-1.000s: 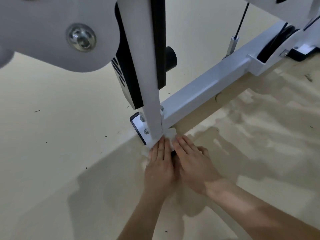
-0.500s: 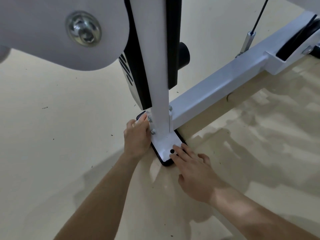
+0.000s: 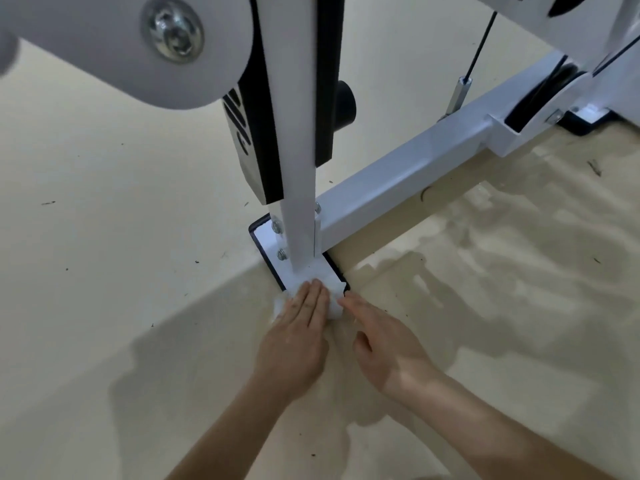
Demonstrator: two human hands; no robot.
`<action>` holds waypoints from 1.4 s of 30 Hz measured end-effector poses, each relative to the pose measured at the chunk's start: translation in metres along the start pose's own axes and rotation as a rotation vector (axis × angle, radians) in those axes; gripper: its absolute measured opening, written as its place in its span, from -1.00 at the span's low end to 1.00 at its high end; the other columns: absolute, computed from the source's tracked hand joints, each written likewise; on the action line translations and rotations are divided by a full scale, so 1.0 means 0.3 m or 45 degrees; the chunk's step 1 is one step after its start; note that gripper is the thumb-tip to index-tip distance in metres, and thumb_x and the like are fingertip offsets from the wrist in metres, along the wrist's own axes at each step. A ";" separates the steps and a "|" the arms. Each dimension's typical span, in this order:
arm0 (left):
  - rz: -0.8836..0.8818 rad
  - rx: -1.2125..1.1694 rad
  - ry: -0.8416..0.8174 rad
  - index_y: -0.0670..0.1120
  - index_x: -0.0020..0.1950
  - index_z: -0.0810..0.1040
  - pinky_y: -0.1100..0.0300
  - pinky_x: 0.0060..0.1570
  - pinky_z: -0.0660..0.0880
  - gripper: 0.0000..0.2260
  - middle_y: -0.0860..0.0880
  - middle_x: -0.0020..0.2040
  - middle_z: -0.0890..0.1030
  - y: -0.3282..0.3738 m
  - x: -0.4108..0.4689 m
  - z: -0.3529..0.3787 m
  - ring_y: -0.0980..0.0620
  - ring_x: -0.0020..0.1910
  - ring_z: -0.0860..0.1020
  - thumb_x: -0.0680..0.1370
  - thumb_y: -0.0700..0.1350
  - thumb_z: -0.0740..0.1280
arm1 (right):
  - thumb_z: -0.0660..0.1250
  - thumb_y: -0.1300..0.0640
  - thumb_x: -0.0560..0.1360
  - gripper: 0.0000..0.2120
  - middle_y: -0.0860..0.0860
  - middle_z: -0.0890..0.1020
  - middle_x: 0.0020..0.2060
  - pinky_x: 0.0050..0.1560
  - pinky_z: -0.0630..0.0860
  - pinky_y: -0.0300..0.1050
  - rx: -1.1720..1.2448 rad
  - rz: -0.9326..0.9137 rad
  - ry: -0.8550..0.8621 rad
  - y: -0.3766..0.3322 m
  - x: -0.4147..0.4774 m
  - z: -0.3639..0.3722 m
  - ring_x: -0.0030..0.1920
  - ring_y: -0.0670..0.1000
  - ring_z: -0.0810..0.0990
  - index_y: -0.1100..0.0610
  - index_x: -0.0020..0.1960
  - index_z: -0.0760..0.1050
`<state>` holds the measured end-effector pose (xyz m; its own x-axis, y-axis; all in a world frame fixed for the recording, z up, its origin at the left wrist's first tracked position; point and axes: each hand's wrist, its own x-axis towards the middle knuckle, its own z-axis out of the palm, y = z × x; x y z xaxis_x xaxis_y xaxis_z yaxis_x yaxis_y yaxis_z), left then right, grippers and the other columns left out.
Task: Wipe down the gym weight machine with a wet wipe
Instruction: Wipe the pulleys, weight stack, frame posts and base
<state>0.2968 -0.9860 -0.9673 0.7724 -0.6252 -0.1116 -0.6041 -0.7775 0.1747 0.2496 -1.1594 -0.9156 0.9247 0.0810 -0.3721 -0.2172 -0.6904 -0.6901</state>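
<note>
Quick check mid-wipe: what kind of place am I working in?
Probably a gym or home workout room: a white machine frame on a bolted foot plate, a thin cable, a black pulley wheel, and a beige floor.

The upright post (image 3: 298, 168) and the beam (image 3: 398, 188) running to the upper right look like smooth painted metal, white with a soft satin sheen. The foot plate (image 3: 265, 235) is the same white, edged in matt black. Its small bolts (image 3: 282, 254) and the large bolt (image 3: 172, 34) at upper left are bare, shiny metal. The thin cable (image 3: 479, 46) is matt black. The wipe (image 3: 333, 301) is white, soft and crumpled. The cream floor (image 3: 104, 237) is smooth, speckled with grit, and patchily glossy at lower right.
</note>
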 end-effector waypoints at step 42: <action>-0.865 -0.955 0.428 -0.05 -0.28 0.54 0.35 -0.20 0.42 -0.88 0.11 -0.32 0.61 0.025 0.204 -0.374 0.15 -0.22 0.57 0.42 -0.14 0.43 | 0.23 0.33 0.58 -0.81 0.20 0.69 0.02 0.02 0.63 -0.01 1.820 0.717 0.257 -0.295 0.242 -0.109 0.01 0.14 0.67 0.23 0.06 0.61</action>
<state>0.3614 -1.0225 -0.8630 0.9857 0.0639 -0.1563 0.1603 -0.6444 0.7477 0.3461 -1.1160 -0.8611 0.6232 -0.1206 -0.7727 -0.5382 0.6506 -0.5357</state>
